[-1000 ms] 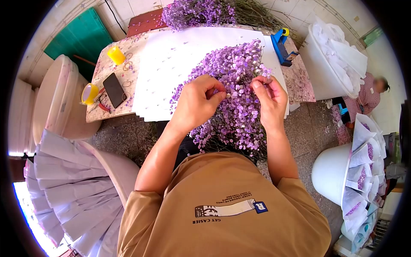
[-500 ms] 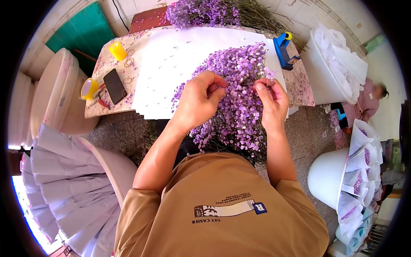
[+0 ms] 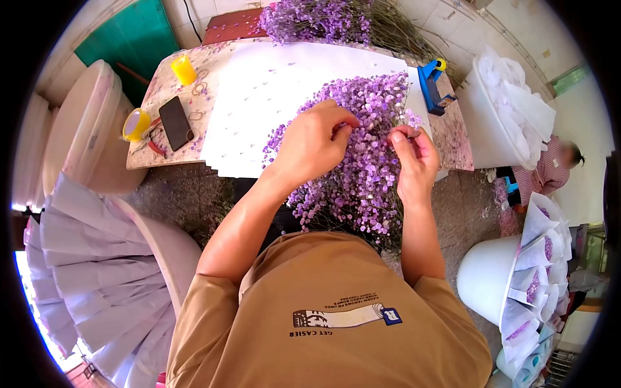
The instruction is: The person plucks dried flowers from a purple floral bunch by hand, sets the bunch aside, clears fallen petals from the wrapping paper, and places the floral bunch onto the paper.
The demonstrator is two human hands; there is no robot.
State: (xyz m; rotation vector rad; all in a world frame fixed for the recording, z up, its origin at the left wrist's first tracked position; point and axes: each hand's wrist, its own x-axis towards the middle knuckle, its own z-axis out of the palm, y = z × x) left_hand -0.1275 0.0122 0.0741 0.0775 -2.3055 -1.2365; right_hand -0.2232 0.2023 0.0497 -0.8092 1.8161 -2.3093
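A large bunch of purple baby's breath (image 3: pixel 369 174) lies across the front edge of the table, its near end hanging over my lap. My left hand (image 3: pixel 317 139) is over its left side, thumb and forefinger closed in a pinch; what they hold, if anything, is hidden. At the bunch's right edge, my right hand (image 3: pixel 417 161) pinches a small sprig of paler blooms (image 3: pixel 411 118) that stands up from its fingertips. White paper sheets (image 3: pixel 242 110) lie under the bunch, dotted with fallen petals.
On the table's left are a phone (image 3: pixel 174 123), yellow tape rolls (image 3: pixel 184 70) and red-handled pliers (image 3: pixel 156 147). A blue tape dispenser (image 3: pixel 432 90) stands right. More purple flowers (image 3: pixel 310 19) lie behind. Tubs of wrapped bunches (image 3: pixel 488 275) flank me; a person (image 3: pixel 546 168) sits at right.
My left hand has moved a little right and up over the bunch. My right hand keeps its pinch at the bunch's right edge. The view has shifted slightly.
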